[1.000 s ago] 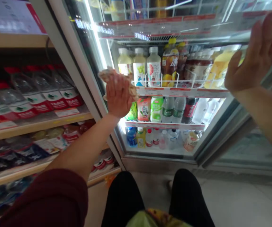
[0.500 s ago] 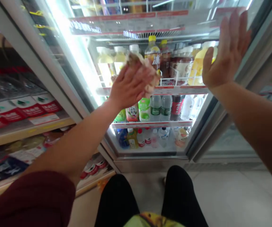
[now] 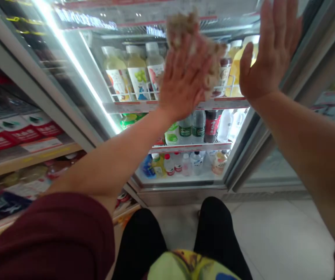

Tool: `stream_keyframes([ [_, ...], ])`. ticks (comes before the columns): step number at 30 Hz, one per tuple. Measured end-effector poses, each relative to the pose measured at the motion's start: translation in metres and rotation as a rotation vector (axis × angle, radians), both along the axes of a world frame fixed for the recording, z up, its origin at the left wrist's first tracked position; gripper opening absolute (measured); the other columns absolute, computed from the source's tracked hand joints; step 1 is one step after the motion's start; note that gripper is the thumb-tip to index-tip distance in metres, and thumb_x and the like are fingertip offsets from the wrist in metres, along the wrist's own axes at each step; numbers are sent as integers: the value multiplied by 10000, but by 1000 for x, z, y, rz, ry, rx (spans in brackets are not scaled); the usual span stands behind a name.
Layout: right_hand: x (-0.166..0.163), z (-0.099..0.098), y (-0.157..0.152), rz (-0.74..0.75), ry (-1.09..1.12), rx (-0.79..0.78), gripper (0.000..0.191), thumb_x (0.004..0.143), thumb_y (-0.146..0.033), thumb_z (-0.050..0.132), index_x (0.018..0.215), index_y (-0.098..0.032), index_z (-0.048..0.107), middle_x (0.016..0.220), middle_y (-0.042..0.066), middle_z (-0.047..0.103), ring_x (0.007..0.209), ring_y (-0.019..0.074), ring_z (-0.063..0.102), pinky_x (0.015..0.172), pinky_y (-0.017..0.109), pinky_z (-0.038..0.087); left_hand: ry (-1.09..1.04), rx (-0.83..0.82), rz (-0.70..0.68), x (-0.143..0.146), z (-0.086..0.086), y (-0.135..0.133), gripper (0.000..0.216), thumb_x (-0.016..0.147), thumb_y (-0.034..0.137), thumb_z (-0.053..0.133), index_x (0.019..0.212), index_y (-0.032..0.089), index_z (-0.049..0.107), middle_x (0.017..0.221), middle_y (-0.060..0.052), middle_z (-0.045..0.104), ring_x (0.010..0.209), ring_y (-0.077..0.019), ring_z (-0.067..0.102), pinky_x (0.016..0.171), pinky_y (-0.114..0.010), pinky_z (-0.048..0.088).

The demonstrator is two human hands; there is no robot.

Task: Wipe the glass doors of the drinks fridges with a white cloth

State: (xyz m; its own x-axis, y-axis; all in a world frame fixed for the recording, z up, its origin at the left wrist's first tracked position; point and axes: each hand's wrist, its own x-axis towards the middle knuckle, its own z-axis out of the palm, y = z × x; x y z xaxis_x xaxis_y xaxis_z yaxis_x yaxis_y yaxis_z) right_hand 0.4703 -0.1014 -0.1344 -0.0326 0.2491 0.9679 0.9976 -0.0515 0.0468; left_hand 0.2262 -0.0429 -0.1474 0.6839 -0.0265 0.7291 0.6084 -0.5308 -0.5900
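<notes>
My left hand [image 3: 182, 77] lies flat over a crumpled, mottled beige-brown cloth [image 3: 183, 27], holding it against the glass door [image 3: 94, 83] of a lit drinks fridge. Cloth and fingers are blurred by motion. To the right, near the door's frame, my right hand [image 3: 268, 58] is open with fingers stretched upward and the palm toward the glass; nothing is in it. Behind the glass, bottles with white caps [image 3: 136, 72] stand on the shelf left of my left hand. My left hand and the cloth hide part of that row.
Lower fridge shelves hold water bottles [image 3: 198, 124], a dark bottle with a red label [image 3: 211, 126] and small bottles [image 3: 169, 165]. At left, a wooden-edged rack [image 3: 33, 155] carries red-and-white packs [image 3: 18, 130]. Another fridge door [image 3: 281, 171] stands at right. My knees [image 3: 215, 221] are near the fridge's base.
My left hand has moved up and to the right across the glass with the cloth. My right hand stays near the door's right side. The view has shifted slightly.
</notes>
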Motion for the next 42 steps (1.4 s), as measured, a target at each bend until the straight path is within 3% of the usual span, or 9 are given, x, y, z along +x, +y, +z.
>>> stream_keyframes([
  [4,1,0,1,-15,9,-1,635,1092,-383,181,1642,-94,310,1707,97,256,1621,255,181,1332,429,144,493,-27,-102,16,13,-1,553,1126,390,279,1650,216,251,1711,-23,241,1596,-289,141,1298,-600,138],
  [8,8,0,7,11,-29,21,614,1089,-297,137,1639,-91,314,1699,99,279,1616,252,197,1326,454,164,16,43,13,33,26,-4,586,1120,413,329,1653,173,283,1697,-141,255,1583,-373,147,1281,-633,114],
  [13,17,-1,13,79,-18,74,599,1103,-379,171,1619,-150,372,1682,93,325,1615,226,210,1323,452,180,488,40,-16,43,25,-14,578,1128,350,136,1644,107,226,1701,-102,231,1575,-308,123,1251,-599,144],
  [19,19,-5,12,106,-70,82,591,1076,-262,160,1636,-165,325,1696,67,294,1623,206,178,1319,465,183,-140,19,134,23,52,-7,614,1130,464,254,1658,153,295,1684,-159,281,1565,-413,203,1281,-642,158],
  [24,21,-6,15,87,-65,110,589,1073,-304,197,1627,-178,348,1683,67,325,1615,226,210,1320,469,181,455,80,-13,7,68,7,653,1090,486,420,1676,286,212,1733,-38,170,1596,-357,117,1294,-625,139],
  [27,23,-6,19,80,-82,135,596,1068,-299,197,1632,-168,340,1687,74,315,1616,229,209,1317,472,195,133,2,56,-20,80,18,622,1116,478,305,1680,237,204,1721,-87,203,1598,-339,124,1292,-663,87],
  [30,27,-7,24,91,-93,140,599,1060,-289,203,1638,-189,327,1695,63,298,1621,221,191,1313,485,202,-209,-13,106,-49,75,25,630,1110,453,287,1660,147,260,1703,-134,236,1592,-328,118,1298,-652,68],
  [34,29,-8,27,120,-73,152,606,1041,-261,207,1634,-219,327,1704,40,272,1628,207,157,1306,533,193,281,63,70,-84,59,31,639,1066,478,430,1657,312,253,1732,32,175,1616,-256,42,1328,-543,117],
  [42,27,-7,22,219,-13,102,678,966,-267,383,1640,-223,329,1711,36,241,1634,234,125,1310,593,131,79,88,164,-146,30,36,674,1061,466,458,1660,243,245,1746,19,95,1613,-236,-79,1353,-534,70],
])
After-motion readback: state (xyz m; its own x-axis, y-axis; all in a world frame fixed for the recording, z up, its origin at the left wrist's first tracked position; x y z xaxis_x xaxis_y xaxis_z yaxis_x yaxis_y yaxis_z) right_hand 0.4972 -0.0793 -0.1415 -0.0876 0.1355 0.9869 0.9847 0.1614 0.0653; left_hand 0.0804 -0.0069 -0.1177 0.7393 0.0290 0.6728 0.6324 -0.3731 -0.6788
